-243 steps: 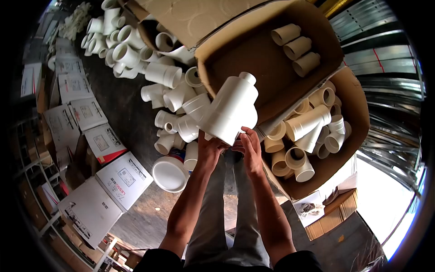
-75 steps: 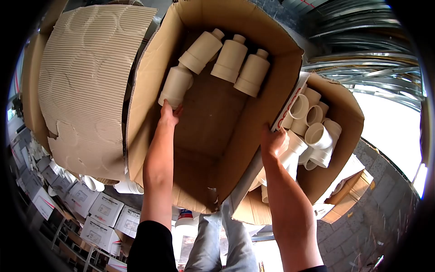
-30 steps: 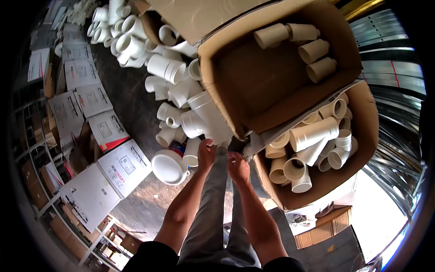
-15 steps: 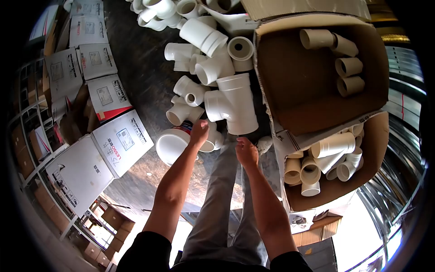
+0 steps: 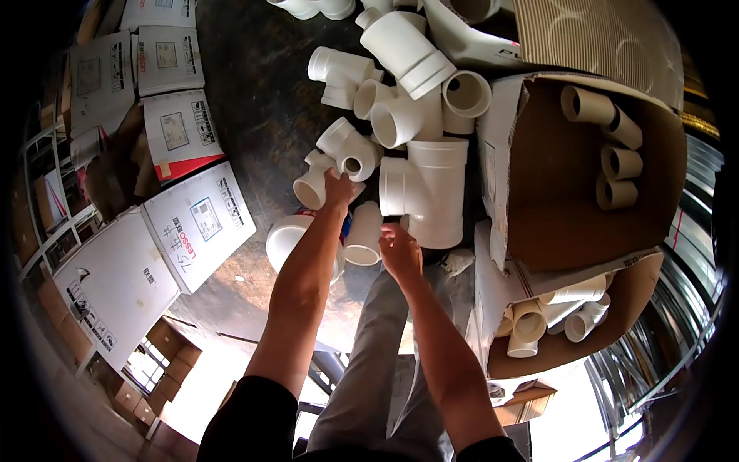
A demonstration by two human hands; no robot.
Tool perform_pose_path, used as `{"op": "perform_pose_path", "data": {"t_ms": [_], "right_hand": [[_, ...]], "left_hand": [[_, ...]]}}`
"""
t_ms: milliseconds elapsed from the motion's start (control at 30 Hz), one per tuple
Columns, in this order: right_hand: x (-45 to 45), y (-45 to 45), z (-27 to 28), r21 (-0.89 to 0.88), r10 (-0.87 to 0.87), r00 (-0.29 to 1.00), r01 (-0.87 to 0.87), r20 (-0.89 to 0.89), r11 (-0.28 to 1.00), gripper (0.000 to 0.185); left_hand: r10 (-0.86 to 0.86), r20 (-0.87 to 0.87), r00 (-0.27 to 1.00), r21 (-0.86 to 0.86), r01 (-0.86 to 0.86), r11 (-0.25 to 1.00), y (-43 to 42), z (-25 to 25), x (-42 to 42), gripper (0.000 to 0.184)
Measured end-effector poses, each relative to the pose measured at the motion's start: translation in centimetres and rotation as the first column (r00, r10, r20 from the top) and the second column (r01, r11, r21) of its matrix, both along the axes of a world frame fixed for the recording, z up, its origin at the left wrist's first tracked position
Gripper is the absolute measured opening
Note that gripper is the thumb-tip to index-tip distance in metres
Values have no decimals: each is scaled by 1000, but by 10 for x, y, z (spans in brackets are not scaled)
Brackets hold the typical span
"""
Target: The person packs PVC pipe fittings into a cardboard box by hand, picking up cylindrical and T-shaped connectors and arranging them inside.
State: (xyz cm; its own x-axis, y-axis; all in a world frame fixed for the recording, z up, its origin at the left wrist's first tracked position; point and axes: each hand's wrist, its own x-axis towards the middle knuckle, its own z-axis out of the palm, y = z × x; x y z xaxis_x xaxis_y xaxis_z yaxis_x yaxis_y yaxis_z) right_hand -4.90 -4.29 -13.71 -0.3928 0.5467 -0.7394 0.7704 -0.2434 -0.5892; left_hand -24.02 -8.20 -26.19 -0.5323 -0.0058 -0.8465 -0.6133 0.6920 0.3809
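Observation:
My left hand (image 5: 337, 189) reaches over two small white pipe fittings, a plain-ended one (image 5: 310, 188) and a tee (image 5: 352, 154). Its fingers are a little apart at their edges, with no clear grip visible. Lower down, my right hand (image 5: 399, 250) has loosely bent, parted fingers beside a short white fitting (image 5: 363, 237). Just beyond it lies a large white tee (image 5: 431, 196). Partly behind my left forearm is a white bucket (image 5: 285, 242) with a blue and red label.
More white fittings (image 5: 404, 54) are heaped farther away. On the right, an open carton (image 5: 539, 185) holds several short pieces, and a nearer carton (image 5: 639, 308) contains more fittings. White cartons (image 5: 200, 219) line the left side.
The view has shifted, moving the fittings and right-hand cartons rightward in the picture. My left hand has moved forward to the small fittings. My right hand has come closer to the short fitting.

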Motion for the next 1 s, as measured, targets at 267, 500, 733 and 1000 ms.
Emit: {"op": "perform_pose_path", "data": {"t_ms": [267, 500, 733, 1000], "right_hand": [[-9, -5, -22, -24, -37, 999, 37, 1, 999, 26], [-7, 2, -9, -34, -24, 1000, 25, 15, 999, 26], [-16, 9, 26, -6, -70, 994, 70, -86, 998, 28], [-6, 56, 91, -112, -429, 841, 416, -329, 902, 44]], "left_hand": [[233, 36, 972, 169, -236, 957, 1, -63, 8, 47], [190, -113, 975, 209, -164, 964, 3, 5, 3, 33], [280, -193, 940, 376, -193, 906, -1, 110, 29, 27], [518, -10, 855, 598, -411, 688, 25, 240, 68, 33]]}}
